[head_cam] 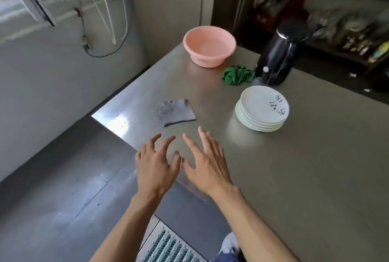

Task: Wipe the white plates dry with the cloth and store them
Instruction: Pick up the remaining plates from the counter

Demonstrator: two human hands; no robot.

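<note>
Reaching over the steel table (294,177), your left hand (156,170) and right hand (207,166) are spread, empty. Pinch the flat grey cloth (176,112) just ahead, then lift the top plate off the stacked white plates (262,108) at right.

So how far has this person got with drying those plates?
Nothing looks done yet: the white plates sit in one stack on the steel table, and the grey cloth lies apart from them, untouched. In hand: nothing; the left hand and right hand hover open and empty near the cloth. Left: picking up the cloth, wiping each plate, storing them all.
</note>
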